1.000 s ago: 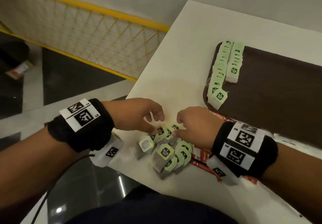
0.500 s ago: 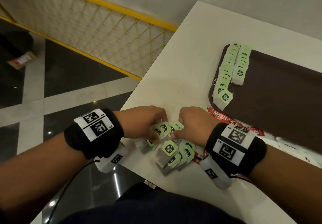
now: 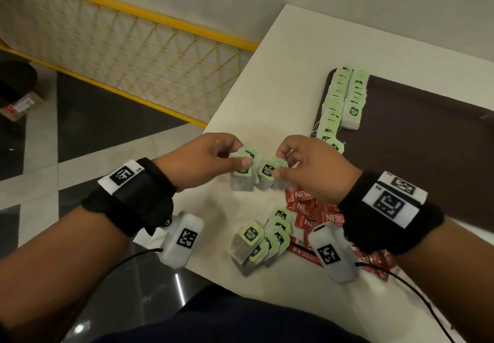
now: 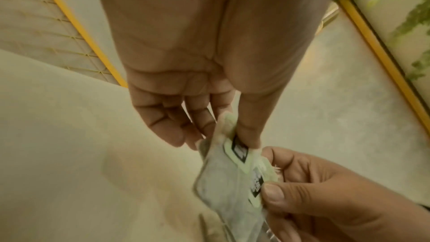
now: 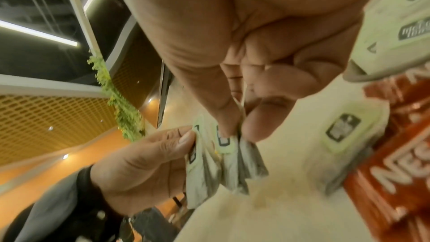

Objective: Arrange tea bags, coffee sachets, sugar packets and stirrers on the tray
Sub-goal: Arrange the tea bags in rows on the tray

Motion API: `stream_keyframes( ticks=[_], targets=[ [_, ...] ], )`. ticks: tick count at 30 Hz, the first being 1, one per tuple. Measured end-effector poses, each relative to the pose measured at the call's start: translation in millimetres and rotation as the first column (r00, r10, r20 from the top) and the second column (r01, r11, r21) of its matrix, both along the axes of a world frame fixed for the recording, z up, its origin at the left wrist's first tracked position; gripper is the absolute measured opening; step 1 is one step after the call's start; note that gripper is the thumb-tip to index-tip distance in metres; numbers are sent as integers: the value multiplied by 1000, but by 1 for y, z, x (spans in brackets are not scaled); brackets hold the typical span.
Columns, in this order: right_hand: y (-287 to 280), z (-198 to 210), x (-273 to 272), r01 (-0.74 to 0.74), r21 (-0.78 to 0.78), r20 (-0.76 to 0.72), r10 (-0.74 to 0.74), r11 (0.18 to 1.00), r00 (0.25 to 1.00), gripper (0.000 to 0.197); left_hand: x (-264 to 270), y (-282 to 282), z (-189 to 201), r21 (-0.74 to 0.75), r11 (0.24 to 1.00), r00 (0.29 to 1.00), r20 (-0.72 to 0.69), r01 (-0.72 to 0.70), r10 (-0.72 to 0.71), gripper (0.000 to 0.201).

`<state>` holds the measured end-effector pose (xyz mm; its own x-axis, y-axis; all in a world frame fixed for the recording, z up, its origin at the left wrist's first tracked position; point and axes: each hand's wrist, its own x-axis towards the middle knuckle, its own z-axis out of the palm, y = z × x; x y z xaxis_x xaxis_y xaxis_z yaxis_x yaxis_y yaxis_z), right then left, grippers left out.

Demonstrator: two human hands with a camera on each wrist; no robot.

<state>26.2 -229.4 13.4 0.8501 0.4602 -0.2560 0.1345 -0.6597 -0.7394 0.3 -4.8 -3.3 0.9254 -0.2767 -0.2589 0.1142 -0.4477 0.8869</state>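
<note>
Two rows of tea bags (image 3: 344,102) sit at the tray (image 3: 427,139) left edge. Left hand (image 3: 197,161) and right hand (image 3: 312,166) grip: each pinching a small bunch of bags mid-frame. Loose tea bag pile (image 3: 262,243) and coffee sachets (image 3: 315,217) remain on the bench (image 3: 280,75); no sugar or stirrers in view.

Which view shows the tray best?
Head view: the brown tray lies at the table's far right with two rows of tea bags along its left edge. Neither wrist view shows the tray.

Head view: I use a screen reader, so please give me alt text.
Left hand and right hand each pinch tea bags above a white table. More bags and red coffee sachets lie below; a brown tray holds two rows.
</note>
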Motion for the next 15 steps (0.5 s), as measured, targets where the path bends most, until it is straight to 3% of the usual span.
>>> stream_keyframes(
  ticks=[6,10,15],
  targets=[
    [-33,22,20,70,166,-39,-64,984,997,17,29,-35,5,-348,912,974,-143,-217,177,20],
    [-51,29,34,119,218,-48,-111,969,993,17,49,-69,10,-477,857,974,-199,-193,109,8],
    [-72,29,55,272,264,32,-290,926,957,12,76,-109,24,-574,804,973,-231,-152,19,14]
  ],
)
